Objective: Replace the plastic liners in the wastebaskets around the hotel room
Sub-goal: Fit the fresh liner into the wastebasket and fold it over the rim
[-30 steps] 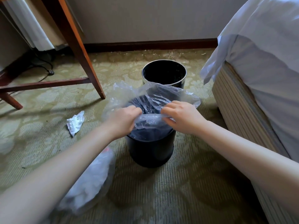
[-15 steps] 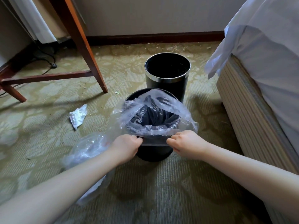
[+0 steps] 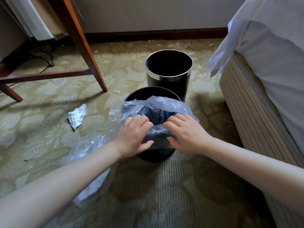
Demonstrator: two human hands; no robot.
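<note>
Fitting the liner point(image 3: 158, 104) in the near wastebasket point(image 3: 154, 156), left hand point(image 3: 133, 137) and right hand point(image 3: 187, 134) pinched its near edge in curled fingers point(image 3: 144, 124); the far edge likely needed stretching over next.

Open green patterned carpet point(image 3: 164, 195) lies free before the near round black wastebasket point(image 3: 156, 155), its mouth half-draped by a clear plastic liner point(image 3: 156, 102). I see a chrome-rimmed black wastebasket point(image 3: 166, 86) crowding just behind, the striped bed base point(image 3: 255, 116) walling the right, a slanted wooden leg point(image 3: 82, 46) left.
</note>
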